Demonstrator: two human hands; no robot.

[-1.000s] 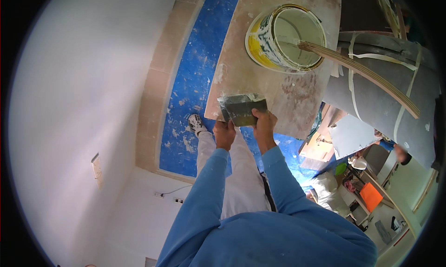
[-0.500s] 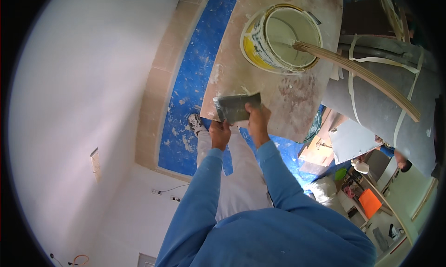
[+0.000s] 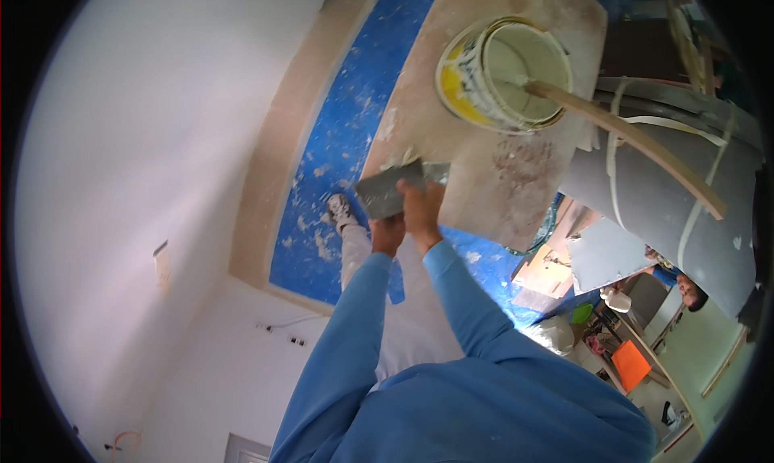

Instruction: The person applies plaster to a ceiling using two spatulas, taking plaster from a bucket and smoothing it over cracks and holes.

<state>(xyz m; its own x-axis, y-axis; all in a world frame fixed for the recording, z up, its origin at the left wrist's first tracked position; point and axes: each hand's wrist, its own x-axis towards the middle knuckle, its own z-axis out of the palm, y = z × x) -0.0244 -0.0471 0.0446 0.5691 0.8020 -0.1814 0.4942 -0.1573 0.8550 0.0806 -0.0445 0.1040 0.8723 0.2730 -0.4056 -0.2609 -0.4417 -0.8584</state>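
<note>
Grey rectangular flat blade (image 3: 385, 194): right hand (image 3: 422, 211) clamped on it, thumb on top. Left hand (image 3: 388, 235) close beside, at its lower edge; can't tell its grip from here. Second plaster-smeared blade (image 3: 437, 172) peeks out behind. Both by near end of stained tan board (image 3: 476, 185); round white-and-yellow bucket (image 3: 462, 91) further along, long brown wooden stick (image 3: 637, 141) in it.

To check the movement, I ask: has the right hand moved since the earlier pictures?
Yes: the right hand has moved to the left, judged against the bucket.
</note>
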